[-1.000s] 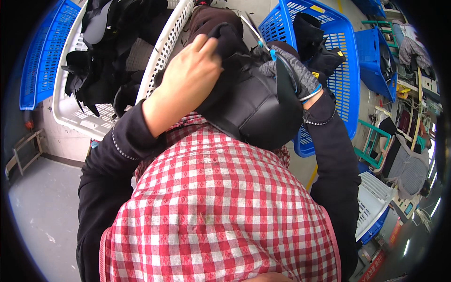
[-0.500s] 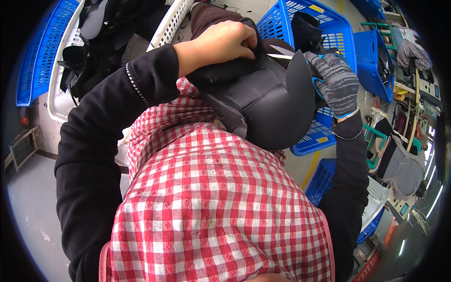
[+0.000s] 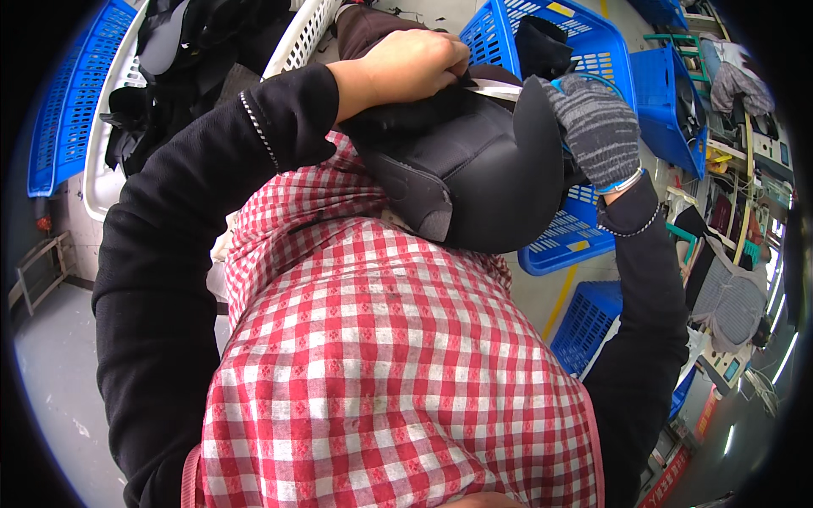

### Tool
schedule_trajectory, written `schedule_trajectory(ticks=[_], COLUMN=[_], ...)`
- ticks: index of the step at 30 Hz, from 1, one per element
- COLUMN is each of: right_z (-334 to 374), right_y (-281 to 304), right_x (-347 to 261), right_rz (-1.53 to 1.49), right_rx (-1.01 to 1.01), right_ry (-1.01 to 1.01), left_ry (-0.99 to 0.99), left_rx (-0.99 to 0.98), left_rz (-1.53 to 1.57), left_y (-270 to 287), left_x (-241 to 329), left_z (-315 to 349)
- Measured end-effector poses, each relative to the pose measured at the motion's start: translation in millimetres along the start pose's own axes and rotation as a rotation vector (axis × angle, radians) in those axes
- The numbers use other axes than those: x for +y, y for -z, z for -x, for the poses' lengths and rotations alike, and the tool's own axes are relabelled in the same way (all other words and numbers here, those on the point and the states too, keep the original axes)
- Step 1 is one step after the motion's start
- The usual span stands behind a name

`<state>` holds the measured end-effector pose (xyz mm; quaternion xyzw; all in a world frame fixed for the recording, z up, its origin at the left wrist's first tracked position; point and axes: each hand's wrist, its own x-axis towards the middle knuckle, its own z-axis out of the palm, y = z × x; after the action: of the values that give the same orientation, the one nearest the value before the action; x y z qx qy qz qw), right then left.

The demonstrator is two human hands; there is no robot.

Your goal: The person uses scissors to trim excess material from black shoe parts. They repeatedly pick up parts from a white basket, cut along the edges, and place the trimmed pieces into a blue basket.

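A black leather shoe upper (image 3: 495,182) with stitched seams lies over my lap, on the red-and-white checked apron (image 3: 381,356). My bare left hand (image 3: 411,66) is closed on its far edge, fingers curled and pinching the black material. My right hand (image 3: 597,131), in a grey knitted glove, is closed around the blue handles of a pair of scissors. The scissors' pale blades (image 3: 495,88) point left at the upper's far edge, close to my left fingers. A raised flap of the upper hides part of the scissors.
On the left stands a white basket (image 3: 96,169) of black uppers, beside a blue basket (image 3: 72,97). Another blue basket (image 3: 622,63), holding black pieces, is beyond my right hand. Blue crates (image 3: 665,93) and a cluttered workbench line the right. Dark scraps lie on the floor ahead.
The scissor blades have come closer together and shifted left along the upper's edge. Both hands and the upper have moved slightly away from me, and the upper has turned a little.
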<state>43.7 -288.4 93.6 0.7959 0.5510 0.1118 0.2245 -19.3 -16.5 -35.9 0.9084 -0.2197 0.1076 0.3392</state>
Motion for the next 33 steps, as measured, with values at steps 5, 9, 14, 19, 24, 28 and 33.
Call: schedule_trajectory(ticks=[5,9,14,19,24,28,33], right_z=[-4.7,-1.8,-3.5,-11.2,-15.9,-20.2,-12.8], right_y=[-0.1,0.1,-3.7,-9.9,-11.0,-12.2,-14.1], right_x=[-0.1,1.4,-0.4,2.2,1.5,-4.5,-4.9], right_rz=[-0.013,0.003,0.045,-0.01,0.019,0.035,-0.027], right_rx=[-0.049,-0.117,-0.15,-0.172,-0.251,-0.199,-0.223], right_ry=[0.017,0.006,-0.041,-0.034,-0.037,-0.045,0.013], left_ry=[0.026,0.023,0.045,0.127,0.152,0.158,0.165], left_rx=[-0.084,-0.063,-0.046,-0.047,-0.055,-0.08,0.112], left_rz=[-0.07,-0.054,0.003,0.046,0.089,0.108,0.314], left_y=[-4.0,-4.1,-5.7,-2.4,-1.4,-4.0,11.0], left_x=[1.8,2.5,3.0,3.5,-1.6,-1.2,2.5], left_z=[-6.5,-8.5,-11.1,-10.2,-10.9,-10.5,-19.7])
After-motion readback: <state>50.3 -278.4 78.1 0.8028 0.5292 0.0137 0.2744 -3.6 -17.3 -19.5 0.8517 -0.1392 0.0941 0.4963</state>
